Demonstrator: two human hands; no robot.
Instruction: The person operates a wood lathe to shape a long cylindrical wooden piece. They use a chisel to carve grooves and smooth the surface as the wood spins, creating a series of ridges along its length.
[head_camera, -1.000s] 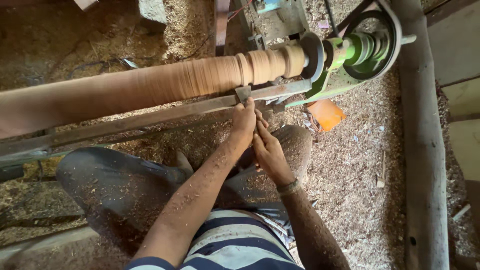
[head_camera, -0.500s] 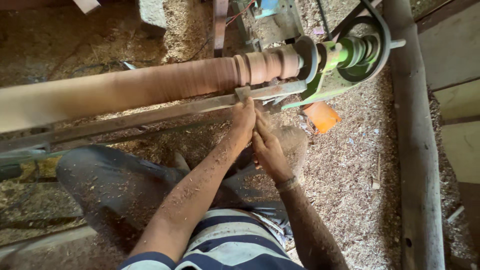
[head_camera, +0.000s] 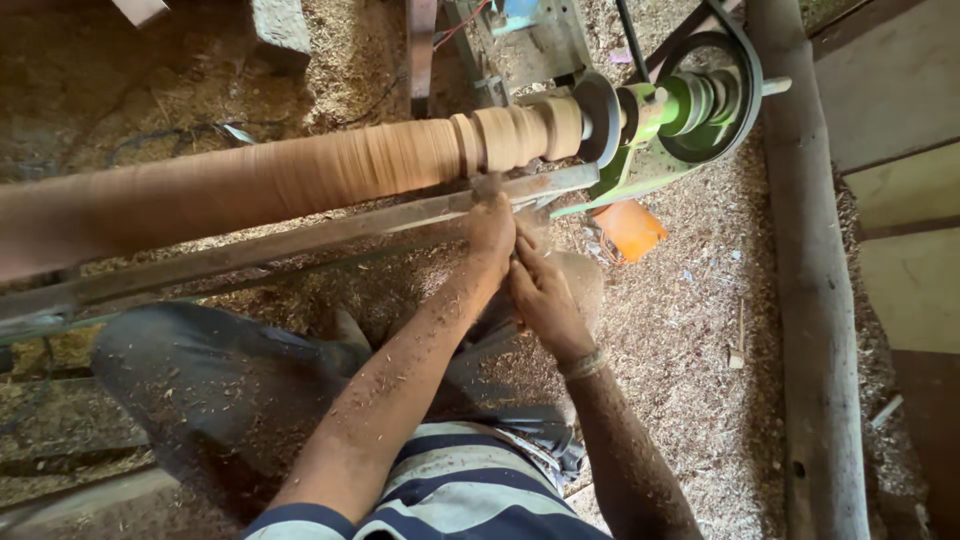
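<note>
I see a long wooden log (head_camera: 300, 180) lying across the lathe (head_camera: 660, 120), above a metal rail (head_camera: 300, 235). My left hand (head_camera: 490, 225) presses on the rail beside the log's grooved end; my right hand (head_camera: 540, 295), closed, grips a tool I can't make out.

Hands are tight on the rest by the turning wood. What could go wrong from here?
1. Left hand sits on the tool rest right under the wooden spindle; a slip could drag fingers in.
2. The drive belt and pulley look unguarded, near both hands.
3. Right hand crowds the left; a catch could hit both.
</note>
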